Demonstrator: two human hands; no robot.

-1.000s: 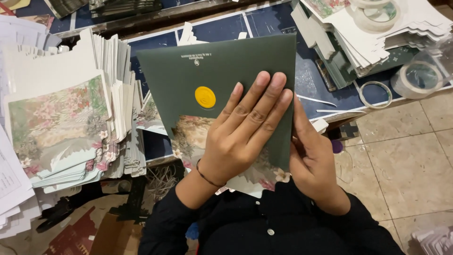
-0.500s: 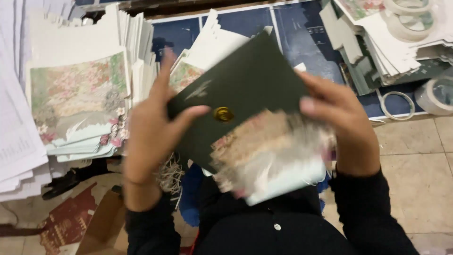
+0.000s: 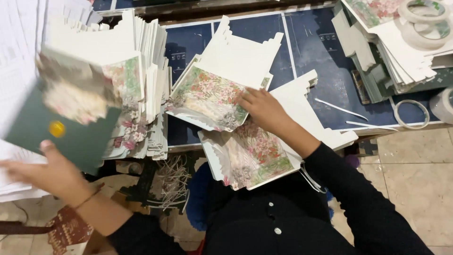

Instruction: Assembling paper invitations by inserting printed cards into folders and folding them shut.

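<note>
My left hand [image 3: 45, 172] holds a dark green card [image 3: 66, 127] with a yellow round sticker and a floral panel, out at the left over a tall stack of white and floral cards [image 3: 137, 80]. My right hand [image 3: 264, 108] rests on a floral-printed cut card [image 3: 207, 97] lying on the dark blue cutting mat [image 3: 316, 61]. A second floral card [image 3: 255, 156] lies under my right wrist, near the table's front edge. White die-cut sheets [image 3: 243, 52] sit beneath the floral cards.
Piles of white and green card pieces [image 3: 391, 56] stand at the back right with tape rolls [image 3: 420, 14] on them. Another tape ring [image 3: 411, 114] lies at the mat's right edge. White paper sheets [image 3: 19, 42] are at far left. Tiled floor [image 3: 415, 170] at right.
The green card was held in both hands in front of me; now my left hand has carried it to the left stack, and my right hand has dropped onto a floral card on the mat.
</note>
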